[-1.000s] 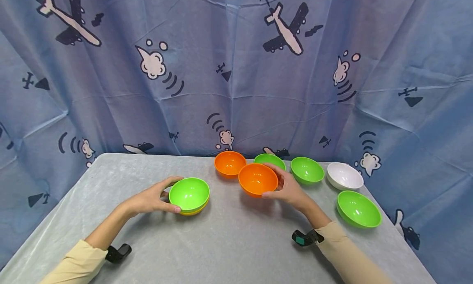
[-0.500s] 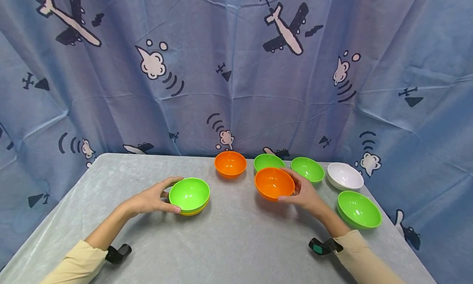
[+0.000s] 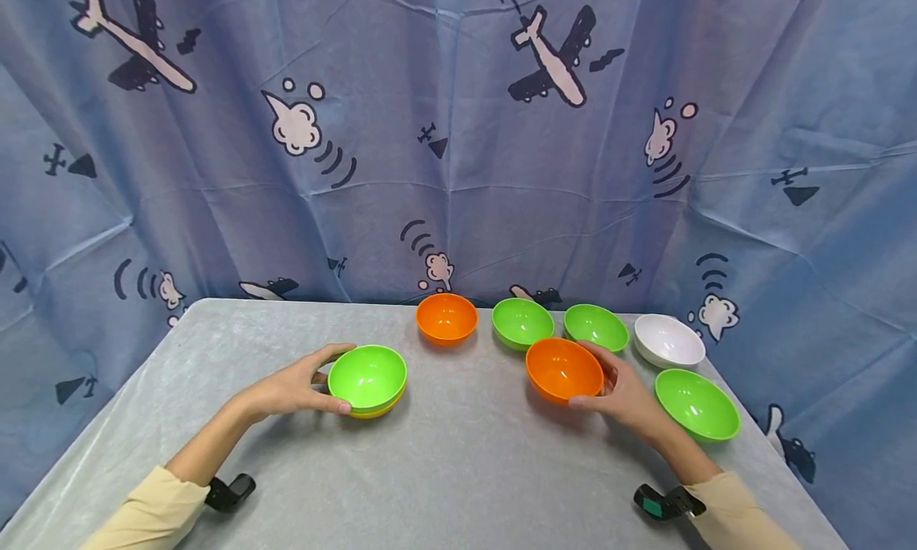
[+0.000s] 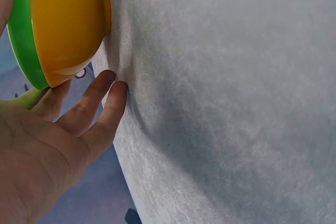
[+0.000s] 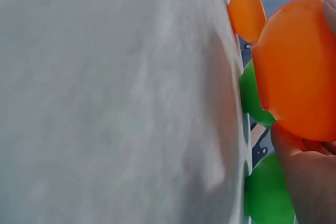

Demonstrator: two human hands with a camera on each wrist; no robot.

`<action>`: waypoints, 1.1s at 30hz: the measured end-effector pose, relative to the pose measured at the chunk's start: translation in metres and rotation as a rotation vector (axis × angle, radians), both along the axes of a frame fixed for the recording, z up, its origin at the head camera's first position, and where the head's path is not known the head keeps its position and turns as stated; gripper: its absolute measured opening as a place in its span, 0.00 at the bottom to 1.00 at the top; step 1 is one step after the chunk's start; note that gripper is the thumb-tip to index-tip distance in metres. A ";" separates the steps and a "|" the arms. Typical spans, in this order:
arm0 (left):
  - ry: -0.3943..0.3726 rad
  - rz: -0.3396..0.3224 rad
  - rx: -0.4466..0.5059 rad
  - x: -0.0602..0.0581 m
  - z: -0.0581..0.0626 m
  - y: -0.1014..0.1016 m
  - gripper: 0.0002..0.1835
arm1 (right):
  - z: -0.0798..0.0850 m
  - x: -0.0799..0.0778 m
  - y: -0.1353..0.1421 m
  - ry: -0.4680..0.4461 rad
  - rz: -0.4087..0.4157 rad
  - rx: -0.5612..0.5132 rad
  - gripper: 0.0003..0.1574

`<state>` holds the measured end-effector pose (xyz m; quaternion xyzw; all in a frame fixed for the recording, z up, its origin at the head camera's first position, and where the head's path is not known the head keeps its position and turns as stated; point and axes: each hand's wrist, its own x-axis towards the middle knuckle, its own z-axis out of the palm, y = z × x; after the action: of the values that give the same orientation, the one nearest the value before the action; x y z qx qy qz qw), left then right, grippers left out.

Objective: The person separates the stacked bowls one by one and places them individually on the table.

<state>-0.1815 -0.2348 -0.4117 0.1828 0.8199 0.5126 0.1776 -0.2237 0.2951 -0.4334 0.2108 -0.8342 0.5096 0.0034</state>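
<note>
My left hand (image 3: 297,383) holds a green bowl (image 3: 367,376) by its side, thumb at the near rim and fingers behind. This bowl sits nested in a yellow bowl (image 4: 71,24), which shows below the green rim. On the right, my right hand (image 3: 630,391) grips an orange bowl (image 3: 563,369), thumb on the near side and fingers behind the rim. In the right wrist view the orange bowl's foot hangs a little above the table. It is upright, in front of two green bowls, one on the left (image 3: 522,323) and one on the right (image 3: 596,328).
A second orange bowl (image 3: 446,319) stands at the back of the grey-covered table (image 3: 430,478). At the right are a white bowl (image 3: 669,341) and another green bowl (image 3: 696,405) near the table's edge. A patterned blue curtain (image 3: 372,136) hangs behind.
My right hand has carried the orange bowl to the right and slightly nearer, uncovering the green bowl behind it. The left hand and its bowls have stayed in place.
</note>
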 end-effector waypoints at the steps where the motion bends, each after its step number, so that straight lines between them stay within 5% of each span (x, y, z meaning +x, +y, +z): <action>1: -0.002 -0.001 0.000 0.000 0.000 0.000 0.53 | 0.000 0.002 0.003 -0.002 -0.013 0.014 0.56; 17: 0.029 -0.014 -0.014 0.000 0.004 0.001 0.53 | -0.002 0.028 0.034 -0.068 -0.121 0.099 0.56; 33: 0.035 -0.019 -0.017 0.001 0.003 0.002 0.53 | -0.006 0.035 0.040 -0.130 -0.149 0.039 0.60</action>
<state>-0.1808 -0.2330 -0.4084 0.1981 0.8253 0.5008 0.1699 -0.1885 0.3348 -0.4394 0.1146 -0.8558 0.5042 -0.0170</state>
